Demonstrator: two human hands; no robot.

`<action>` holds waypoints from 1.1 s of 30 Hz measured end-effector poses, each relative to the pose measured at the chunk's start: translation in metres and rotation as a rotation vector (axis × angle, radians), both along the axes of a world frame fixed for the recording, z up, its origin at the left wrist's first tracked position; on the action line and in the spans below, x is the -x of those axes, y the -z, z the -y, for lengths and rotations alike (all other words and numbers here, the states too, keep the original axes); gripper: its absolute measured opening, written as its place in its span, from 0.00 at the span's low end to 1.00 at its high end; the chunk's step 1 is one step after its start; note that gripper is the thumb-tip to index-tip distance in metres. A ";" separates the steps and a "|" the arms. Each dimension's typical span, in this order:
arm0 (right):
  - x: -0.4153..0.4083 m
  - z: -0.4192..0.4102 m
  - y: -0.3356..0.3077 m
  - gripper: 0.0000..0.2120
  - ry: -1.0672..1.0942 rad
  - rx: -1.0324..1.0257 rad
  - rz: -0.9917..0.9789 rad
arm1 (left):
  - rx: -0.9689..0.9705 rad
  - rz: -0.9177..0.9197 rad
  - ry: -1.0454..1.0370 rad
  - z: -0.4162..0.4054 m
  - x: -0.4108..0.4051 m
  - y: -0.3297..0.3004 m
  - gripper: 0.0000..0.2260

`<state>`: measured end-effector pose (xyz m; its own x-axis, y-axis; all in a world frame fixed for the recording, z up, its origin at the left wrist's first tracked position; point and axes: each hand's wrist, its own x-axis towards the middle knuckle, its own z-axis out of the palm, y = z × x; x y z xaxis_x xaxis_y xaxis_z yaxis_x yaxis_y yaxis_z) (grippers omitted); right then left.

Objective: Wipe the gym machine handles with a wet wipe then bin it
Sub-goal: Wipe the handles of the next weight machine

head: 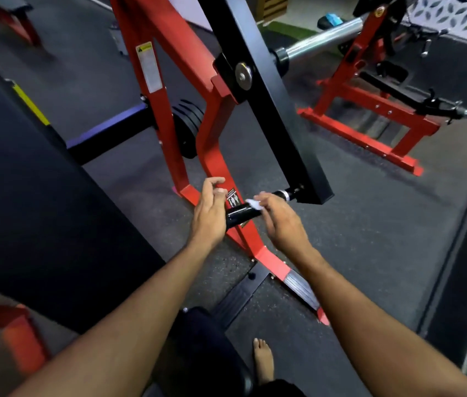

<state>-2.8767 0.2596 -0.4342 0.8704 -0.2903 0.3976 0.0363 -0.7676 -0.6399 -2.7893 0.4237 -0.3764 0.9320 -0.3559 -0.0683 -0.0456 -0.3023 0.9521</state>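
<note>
Dark rubber gym flooring (369,224) is lying beneath; the right hand (281,222) is pinching a small white wet wipe (253,204) against the glossy black cylindrical handle (242,214), while the left hand (209,216), fingers loosely curled and holding nothing, is hovering beside it; so scant a pinch is risking the wipe slipping off.

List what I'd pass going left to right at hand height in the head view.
Dark padded bench → left hand → black handle → white wipe → right hand → black lever arm → red frame of the far machine.
</note>
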 end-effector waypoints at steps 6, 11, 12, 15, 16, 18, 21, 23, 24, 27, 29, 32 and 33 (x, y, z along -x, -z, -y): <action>-0.039 0.050 -0.014 0.08 -0.066 0.051 -0.331 | -0.052 -0.029 -0.074 0.012 0.000 0.009 0.08; -0.082 0.064 -0.040 0.10 -0.165 0.185 -0.806 | -0.048 -0.079 -0.171 0.008 0.003 0.013 0.12; -0.086 0.064 -0.046 0.12 -0.176 0.199 -0.875 | -0.044 -0.080 -0.183 0.005 0.004 0.013 0.12; -0.095 0.054 -0.052 0.13 -0.256 0.232 -0.947 | -0.019 -0.085 -0.233 -0.001 0.004 0.017 0.11; -0.094 0.048 -0.055 0.12 -0.285 0.234 -0.944 | -0.015 -0.090 -0.254 -0.003 0.004 0.017 0.10; -0.094 0.033 -0.058 0.11 -0.333 0.243 -0.932 | -0.010 -0.107 -0.292 -0.005 0.005 0.017 0.10; -0.093 0.005 -0.067 0.17 -0.441 0.332 -0.940 | -0.022 -0.112 -0.314 -0.004 0.006 0.018 0.10; -0.093 -0.014 -0.075 0.21 -0.489 0.353 -0.933 | -0.029 -0.109 -0.314 -0.002 0.008 0.016 0.11; -0.093 -0.023 -0.080 0.23 -0.516 0.358 -0.921 | -0.039 -0.105 -0.312 -0.001 0.009 0.016 0.11; -0.095 -0.050 -0.089 0.20 -0.570 0.285 -0.911 | -0.066 -0.104 -0.338 -0.002 0.012 0.011 0.13; -0.093 -0.062 -0.094 0.20 -0.555 0.227 -0.874 | -0.054 -0.098 -0.367 -0.005 0.012 0.010 0.14; -0.087 -0.064 -0.088 0.18 -0.485 0.094 -0.753 | -0.021 -0.096 -0.394 -0.011 0.011 0.010 0.16; -0.083 -0.063 -0.085 0.16 -0.475 0.057 -0.687 | -0.002 -0.104 -0.398 -0.012 0.011 0.010 0.16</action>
